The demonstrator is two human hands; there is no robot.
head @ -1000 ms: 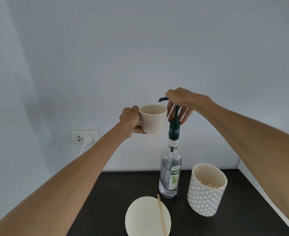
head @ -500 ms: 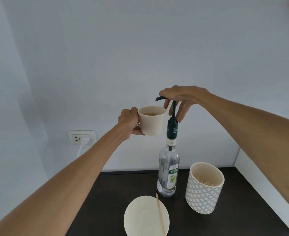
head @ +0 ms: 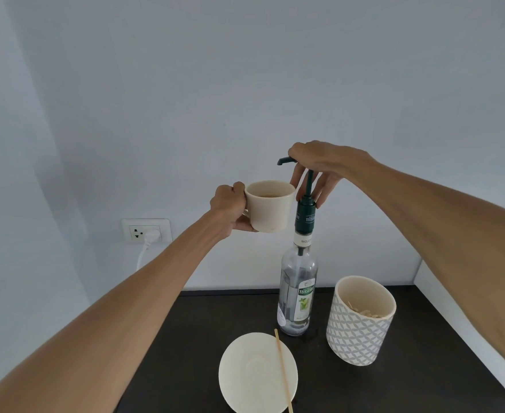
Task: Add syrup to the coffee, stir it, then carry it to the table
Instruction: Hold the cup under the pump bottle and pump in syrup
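My left hand [head: 230, 208] grips the handle side of a cream coffee cup [head: 270, 208], held in the air with brown liquid visible inside. The cup sits just under the dark green pump spout [head: 284, 160] of a clear syrup bottle [head: 299, 293] standing on the dark counter [head: 409, 383]. My right hand [head: 322, 165] rests on top of the pump head, fingers draped down around the raised pump stem. A thin wooden stir stick [head: 283, 369] lies across a cream saucer [head: 251, 374] on the counter in front of the bottle.
A white patterned pot [head: 360, 323] with wooden sticks inside stands right of the bottle. A wall socket [head: 145, 234] with a white plug is at the left. A white ledge [head: 468, 332] borders the counter's right side.
The pump head has risen from its pressed position with my right hand still on it. The cup has stayed under the spout.
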